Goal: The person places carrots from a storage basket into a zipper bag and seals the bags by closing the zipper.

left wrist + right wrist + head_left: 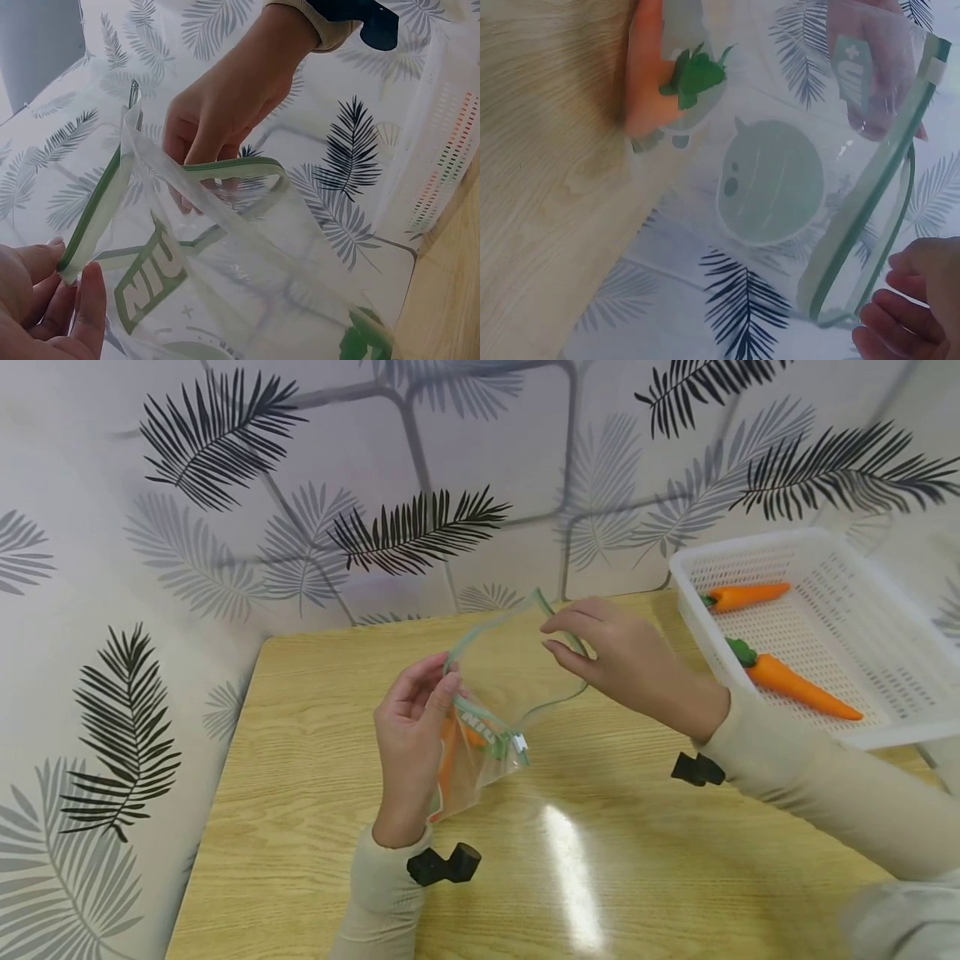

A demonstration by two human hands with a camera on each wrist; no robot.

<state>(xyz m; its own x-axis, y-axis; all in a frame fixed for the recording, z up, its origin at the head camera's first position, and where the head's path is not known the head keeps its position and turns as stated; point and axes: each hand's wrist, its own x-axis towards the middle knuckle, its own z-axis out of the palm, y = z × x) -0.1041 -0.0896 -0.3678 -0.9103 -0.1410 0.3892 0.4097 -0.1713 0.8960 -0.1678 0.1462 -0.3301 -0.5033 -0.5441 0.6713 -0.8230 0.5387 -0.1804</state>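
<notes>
A clear zip bag (491,772) with a green rim and white slider (520,742) is held above the table, its mouth spread wide. Orange carrots with green tops show through it; one carrot (649,105) is plain in the right wrist view. My left hand (408,727) pinches the bag's near-left rim between thumb and fingers, as the left wrist view also shows. At the opposite side of the mouth is my right hand (630,660), its thumb and fingertips parted around the green rim. Whether those fingers press the rim is hard to tell.
A white perforated basket (885,731) stands at the right, holding a small carrot (750,597) and a larger carrot (806,685). The wooden table (300,827) meets a leaf-patterned wall (487,460) at the back.
</notes>
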